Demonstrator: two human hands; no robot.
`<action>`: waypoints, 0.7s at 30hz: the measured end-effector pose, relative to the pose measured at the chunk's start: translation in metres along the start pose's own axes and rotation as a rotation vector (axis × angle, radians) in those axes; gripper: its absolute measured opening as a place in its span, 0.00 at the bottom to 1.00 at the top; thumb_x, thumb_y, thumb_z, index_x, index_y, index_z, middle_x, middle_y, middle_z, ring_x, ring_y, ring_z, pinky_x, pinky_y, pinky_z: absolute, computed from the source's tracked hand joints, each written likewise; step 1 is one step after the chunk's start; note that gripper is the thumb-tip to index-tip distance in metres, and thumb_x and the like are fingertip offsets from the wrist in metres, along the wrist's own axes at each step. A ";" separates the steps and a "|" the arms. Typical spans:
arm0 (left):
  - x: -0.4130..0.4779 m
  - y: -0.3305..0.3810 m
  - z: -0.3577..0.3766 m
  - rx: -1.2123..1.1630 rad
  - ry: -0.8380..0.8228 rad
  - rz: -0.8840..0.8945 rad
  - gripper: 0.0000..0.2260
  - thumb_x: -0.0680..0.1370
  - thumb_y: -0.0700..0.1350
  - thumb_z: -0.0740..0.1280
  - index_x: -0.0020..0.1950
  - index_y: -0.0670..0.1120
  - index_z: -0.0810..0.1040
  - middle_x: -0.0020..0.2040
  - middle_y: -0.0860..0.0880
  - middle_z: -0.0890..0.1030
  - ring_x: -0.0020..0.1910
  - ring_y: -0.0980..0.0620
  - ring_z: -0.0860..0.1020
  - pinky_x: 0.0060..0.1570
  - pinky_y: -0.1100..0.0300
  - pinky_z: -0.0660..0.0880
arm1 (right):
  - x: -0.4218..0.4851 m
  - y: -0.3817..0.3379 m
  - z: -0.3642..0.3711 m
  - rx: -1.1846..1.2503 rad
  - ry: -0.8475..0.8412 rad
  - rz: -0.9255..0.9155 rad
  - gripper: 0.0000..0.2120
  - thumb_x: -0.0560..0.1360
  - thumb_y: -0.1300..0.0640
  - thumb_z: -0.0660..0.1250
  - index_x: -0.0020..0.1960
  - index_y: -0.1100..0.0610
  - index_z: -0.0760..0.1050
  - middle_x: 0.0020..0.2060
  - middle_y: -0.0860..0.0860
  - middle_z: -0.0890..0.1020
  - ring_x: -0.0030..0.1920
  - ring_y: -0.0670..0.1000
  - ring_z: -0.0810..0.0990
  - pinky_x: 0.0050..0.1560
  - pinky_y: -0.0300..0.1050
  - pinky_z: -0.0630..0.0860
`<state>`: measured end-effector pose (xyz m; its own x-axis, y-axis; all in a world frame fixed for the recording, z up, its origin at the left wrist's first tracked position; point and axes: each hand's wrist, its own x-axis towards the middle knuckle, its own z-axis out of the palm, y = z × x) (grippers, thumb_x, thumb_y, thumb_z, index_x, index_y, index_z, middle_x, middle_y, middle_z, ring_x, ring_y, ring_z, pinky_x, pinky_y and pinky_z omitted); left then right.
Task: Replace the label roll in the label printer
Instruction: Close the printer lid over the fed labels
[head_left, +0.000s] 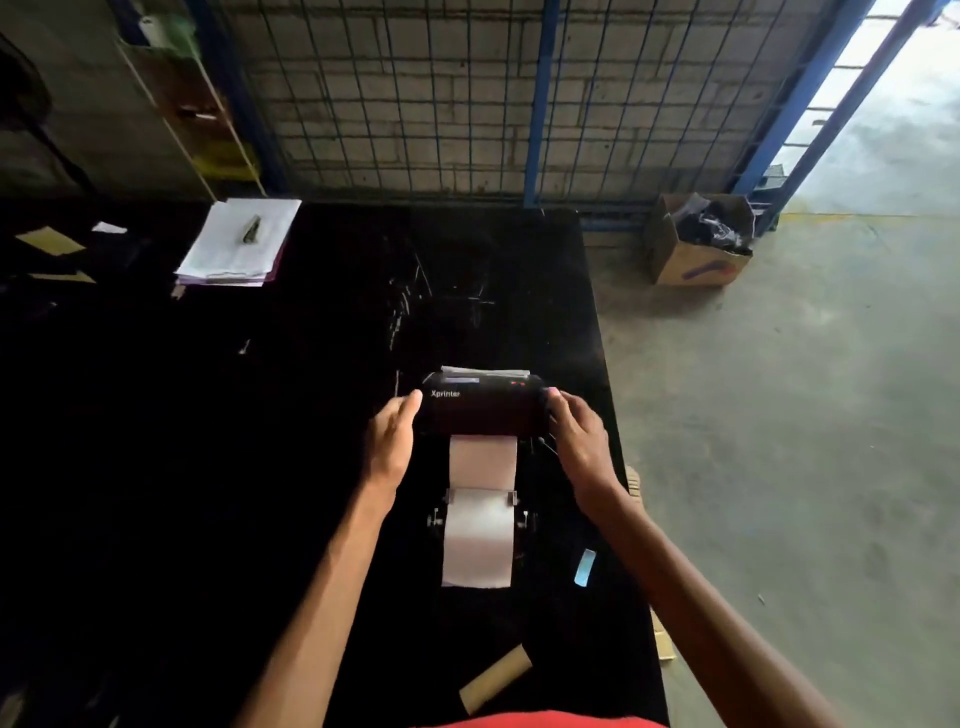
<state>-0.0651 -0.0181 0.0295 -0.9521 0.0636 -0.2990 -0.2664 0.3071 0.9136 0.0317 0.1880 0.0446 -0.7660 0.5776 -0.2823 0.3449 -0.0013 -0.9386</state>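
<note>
The left hand (392, 441) rests against the left side of the label printer (480, 408), fingers extended and thumb touching the casing. The right hand (576, 441) rests against the right side, fingers curled around the edge. Together they clasp the printer between them; neither hand closes on anything else.

The printer is black, marked "Xprinter", and sits on the black table (208, 467) right of center, near its right edge. A white strip shows at the slot at the printer's 12 o'clock side. At the printer's 6 o'clock, a band of label stock (483, 462) runs from the casing to the label roll (478, 540), which is mounted on a holder (522, 519) on the table.

An empty cardboard core (496, 678) lies at 6 o'clock of the roll, near the table's front edge. A small pale blue strip (585, 567) lies at 3 o'clock of the roll.

At 10 o'clock of the printer, well apart, a paper stack (239, 244) carries a pen (252, 228). The tabletop shows light scratches.

Beyond the table: concrete floor (805, 415), a block wall behind blue wire-mesh fencing (415, 104). At 2 o'clock, an open cardboard box (696, 260) on the floor holds crumpled black plastic (711, 223).
</note>
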 end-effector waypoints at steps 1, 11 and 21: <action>-0.011 -0.008 -0.002 -0.019 0.007 -0.038 0.19 0.83 0.54 0.62 0.61 0.41 0.82 0.59 0.43 0.84 0.59 0.45 0.81 0.65 0.47 0.76 | -0.011 0.009 -0.001 0.009 0.009 0.016 0.23 0.82 0.43 0.63 0.69 0.57 0.76 0.60 0.54 0.83 0.61 0.51 0.81 0.64 0.51 0.78; -0.080 -0.091 0.008 0.051 0.067 -0.123 0.18 0.78 0.45 0.72 0.66 0.40 0.79 0.66 0.38 0.80 0.67 0.43 0.78 0.67 0.51 0.75 | -0.072 0.086 0.013 -0.107 0.040 0.092 0.23 0.80 0.60 0.68 0.74 0.56 0.72 0.65 0.55 0.81 0.65 0.50 0.80 0.68 0.52 0.76; -0.079 -0.132 0.012 0.100 0.100 0.025 0.17 0.75 0.49 0.75 0.60 0.43 0.78 0.62 0.41 0.83 0.63 0.45 0.81 0.56 0.60 0.77 | -0.076 0.112 -0.006 -0.058 -0.095 0.063 0.25 0.82 0.56 0.67 0.77 0.51 0.68 0.65 0.49 0.82 0.59 0.34 0.80 0.56 0.34 0.80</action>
<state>0.0468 -0.0528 -0.0710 -0.9699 -0.0204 -0.2427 -0.2304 0.4003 0.8869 0.1317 0.1485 -0.0383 -0.7890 0.4976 -0.3604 0.4226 0.0136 -0.9062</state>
